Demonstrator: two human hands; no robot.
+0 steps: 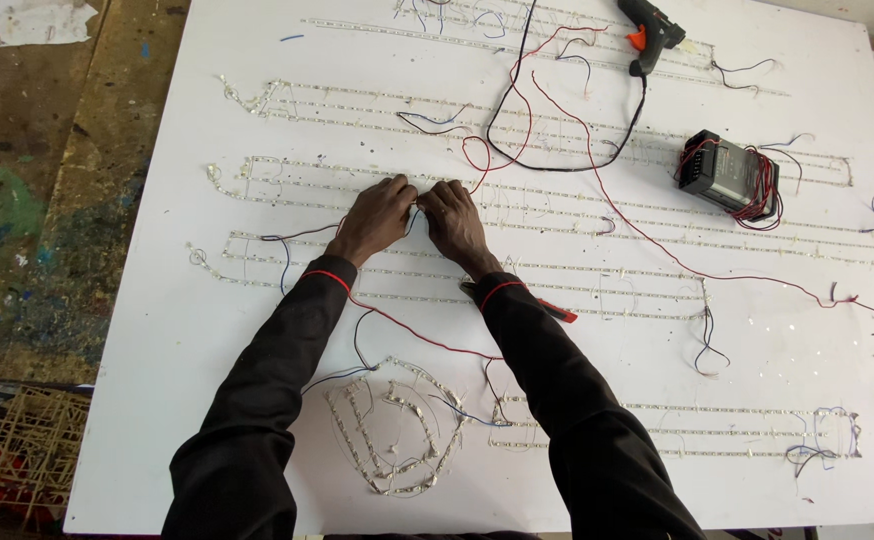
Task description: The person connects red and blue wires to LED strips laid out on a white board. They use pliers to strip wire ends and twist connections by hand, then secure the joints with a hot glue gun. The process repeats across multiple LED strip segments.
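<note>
A large white board [157,330] lies flat, covered with rows of thin light strips [577,215] glued in lines and joined by red, black and blue wires. My left hand [375,218] and my right hand [454,220] meet over one strip row near the board's middle. Their fingertips pinch a thin wire [418,203] between them. Both arms wear black sleeves with red cuff trim. A red-handled tool [555,311] lies partly hidden under my right forearm.
A black glue gun [647,30] lies at the board's far edge, its black cord looping toward the middle. A black box wound with red wire [729,173] sits at the right. A curled strip shape [397,430] is near the front edge. Paint-stained floor lies left.
</note>
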